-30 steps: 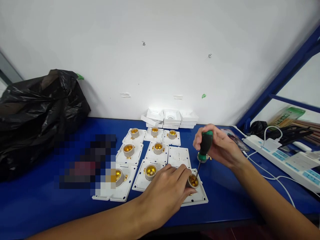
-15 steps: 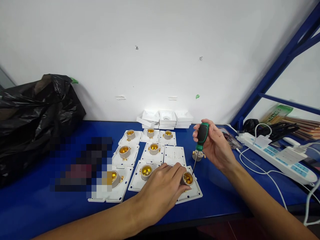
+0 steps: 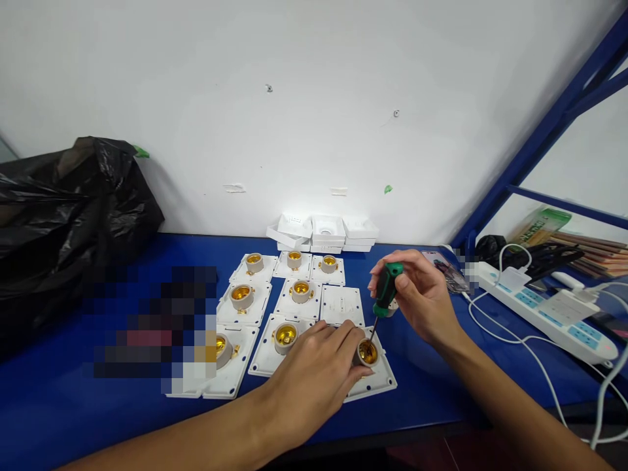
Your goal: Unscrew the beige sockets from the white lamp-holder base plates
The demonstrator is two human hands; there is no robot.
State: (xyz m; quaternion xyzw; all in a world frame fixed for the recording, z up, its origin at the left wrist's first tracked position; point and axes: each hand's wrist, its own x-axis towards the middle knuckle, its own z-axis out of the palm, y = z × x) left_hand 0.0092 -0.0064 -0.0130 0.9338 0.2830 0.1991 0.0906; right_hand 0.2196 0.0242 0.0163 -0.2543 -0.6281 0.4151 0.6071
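My right hand [image 3: 417, 294] is closed round the green and black handle of a screwdriver [image 3: 386, 288]. Its thin shaft slants down, and the tip is at the inside of a round lamp socket [image 3: 367, 353] with a gold-coloured threaded lining. That socket sits on a white square plate [image 3: 380, 381] at the front right. My left hand [image 3: 326, 360] grips the socket from its left side, fingers behind and thumb in front, covering part of the plate. A loose lamp socket [image 3: 391, 307] stands behind the screwdriver, mostly hidden by my right hand.
Several white plates with sockets, such as the plate [image 3: 262, 356], lie in rows. One plate [image 3: 342, 304] bears no socket. White covers [image 3: 328, 232] are stacked by the wall. A black bag [image 3: 73, 216] stands left; a power strip [image 3: 544, 307] with white cables lies right.
My right hand has lowered and tilted the screwdriver, moving its tip from beside the socket's right rim to the inside of the socket. My left hand stays in place.
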